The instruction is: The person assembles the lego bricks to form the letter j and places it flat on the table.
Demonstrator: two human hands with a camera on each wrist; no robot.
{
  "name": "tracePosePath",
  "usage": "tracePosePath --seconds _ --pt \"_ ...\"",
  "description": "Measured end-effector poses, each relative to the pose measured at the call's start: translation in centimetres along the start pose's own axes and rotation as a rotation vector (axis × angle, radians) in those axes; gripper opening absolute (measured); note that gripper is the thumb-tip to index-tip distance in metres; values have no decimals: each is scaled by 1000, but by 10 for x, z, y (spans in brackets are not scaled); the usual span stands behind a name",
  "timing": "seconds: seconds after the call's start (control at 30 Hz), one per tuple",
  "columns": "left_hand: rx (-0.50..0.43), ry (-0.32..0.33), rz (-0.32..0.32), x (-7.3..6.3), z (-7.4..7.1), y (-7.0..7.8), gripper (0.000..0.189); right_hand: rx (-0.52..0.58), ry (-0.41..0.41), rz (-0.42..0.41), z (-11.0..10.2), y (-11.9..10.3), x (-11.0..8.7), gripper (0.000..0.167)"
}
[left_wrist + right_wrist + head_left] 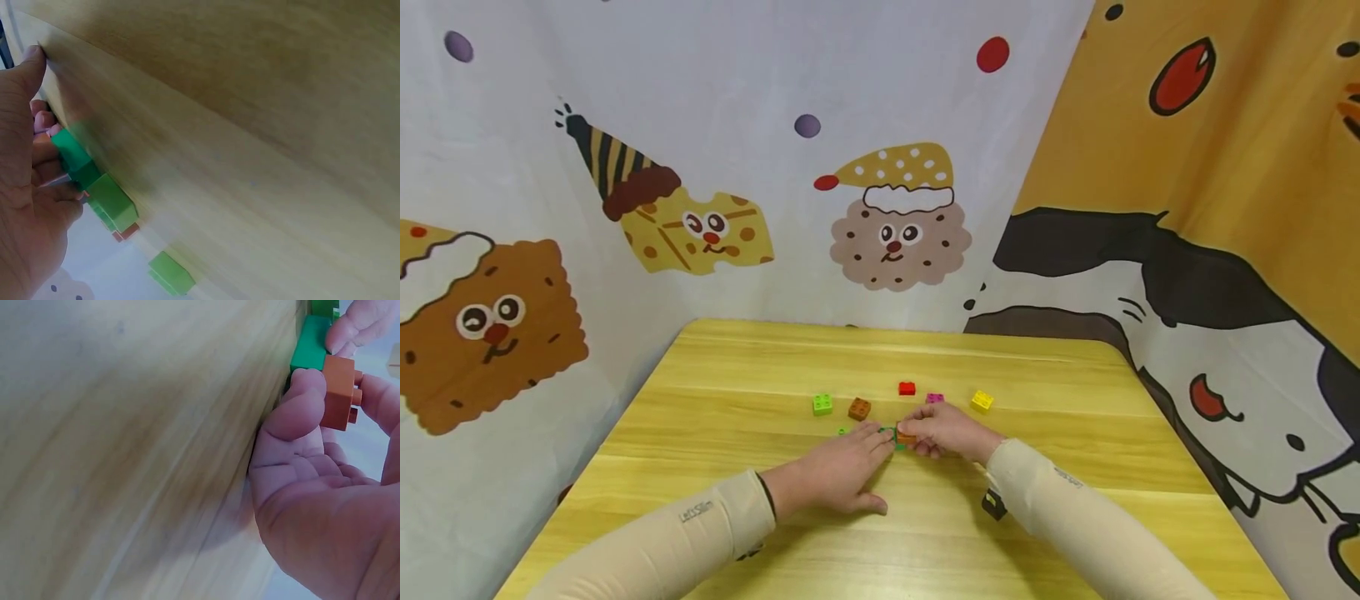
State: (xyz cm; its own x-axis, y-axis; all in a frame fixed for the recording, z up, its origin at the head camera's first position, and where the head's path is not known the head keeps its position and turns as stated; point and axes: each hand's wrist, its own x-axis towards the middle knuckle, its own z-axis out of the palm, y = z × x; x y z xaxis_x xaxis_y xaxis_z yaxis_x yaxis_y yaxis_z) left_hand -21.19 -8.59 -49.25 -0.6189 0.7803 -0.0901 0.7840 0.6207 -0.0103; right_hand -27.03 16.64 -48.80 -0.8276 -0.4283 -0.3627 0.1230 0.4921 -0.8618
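My right hand (947, 429) pinches an orange toy building brick (338, 394), studs facing up. That brick sits at the end of a dark green brick (311, 342), over its top, with my right fingertips right at the green side. Palm down, my left hand (842, 471) stretches its fingers across the dark green brick, the thumb spread out toward the table. Beside the dark green brick, by the left fingertips, is a light green brick (114, 203). The left hand hides much of this row in the head view.
Behind the hands on the wooden table (760, 367) lie a light green brick (822, 404), a brown-orange brick (860, 408), a red brick (907, 388), a magenta brick (935, 398) partly behind the right hand, and a yellow brick (982, 401). A printed curtain (737, 83) hangs behind the table.
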Motion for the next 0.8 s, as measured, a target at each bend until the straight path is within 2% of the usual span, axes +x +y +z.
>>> tracePosePath --seconds 0.07,0.17,0.23,0.3,0.43,0.5,0.57,0.67,0.8 --pt "-17 4 -1 0 0 0 97 1 0 2 -1 0 0 38" --pt "-98 24 -5 -2 -4 -2 96 -12 2 11 -2 0 1 37" --pt "-131 66 -15 -3 -7 -7 93 -21 0 23 -3 -1 3 37" --pt "-147 125 -53 -3 -10 -14 90 -19 -7 30 -3 0 4 38" --pt "-140 218 -180 -5 -14 -31 79 2 -6 36 -4 0 4 37" --pt "-160 215 -229 -8 -13 -37 75 11 -2 40 -4 -1 3 36" --pt "-179 195 -249 -11 -11 -41 71 17 0 45 -3 -2 2 36" --pt "-178 179 -247 -13 -4 -44 65 15 1 47 -3 -2 1 36" --pt "-156 207 -222 -13 2 -45 56 16 -1 43 -3 -2 2 36"
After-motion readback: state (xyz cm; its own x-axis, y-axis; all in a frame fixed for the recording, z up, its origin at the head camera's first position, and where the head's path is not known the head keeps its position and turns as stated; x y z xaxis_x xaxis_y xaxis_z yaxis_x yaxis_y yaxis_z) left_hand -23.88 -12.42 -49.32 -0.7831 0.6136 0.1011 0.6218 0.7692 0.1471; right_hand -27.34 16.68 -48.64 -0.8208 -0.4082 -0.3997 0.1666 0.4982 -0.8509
